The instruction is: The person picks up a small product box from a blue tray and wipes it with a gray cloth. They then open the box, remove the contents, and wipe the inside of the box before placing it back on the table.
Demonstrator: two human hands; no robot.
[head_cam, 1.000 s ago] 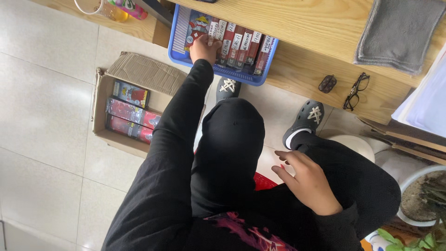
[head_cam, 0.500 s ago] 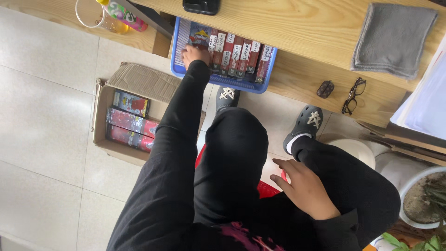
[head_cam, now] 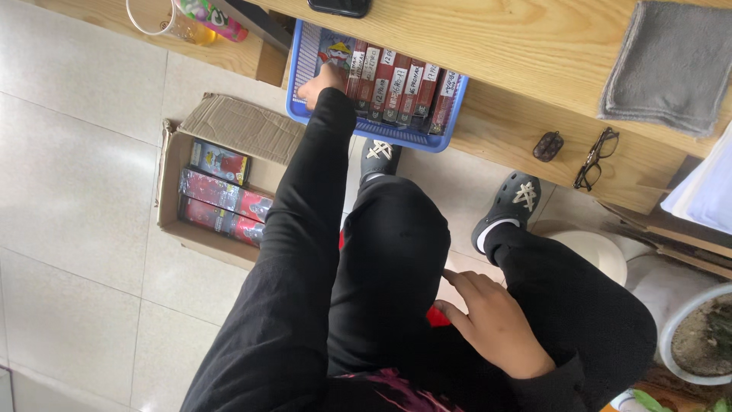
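Note:
My left hand (head_cam: 323, 82) reaches forward into a blue plastic basket (head_cam: 427, 136) on a low wooden shelf. It grips a flat case (head_cam: 336, 52) with a colourful cover at the left end of a row of red-spined cases (head_cam: 400, 88) standing on edge. My right hand (head_cam: 492, 324) rests on my black-trousered right thigh, fingers spread, touching a red item (head_cam: 436, 316) between my legs. I sit with dark clogs (head_cam: 516, 195) on the floor.
An open cardboard box (head_cam: 229, 128) with a few red cases (head_cam: 222, 206) lies on the tiled floor at left. On the wooden surfaces are glasses (head_cam: 596, 157), a small dark object (head_cam: 548, 145), a grey cloth (head_cam: 670, 65), a phone (head_cam: 340, 7), a cup (head_cam: 164, 21). A plant pot (head_cam: 701, 339) stands right.
My view has shifted down a little, so the basket and shelf sit higher in frame. My left hand stays at the left end of the row. My right hand barely moved.

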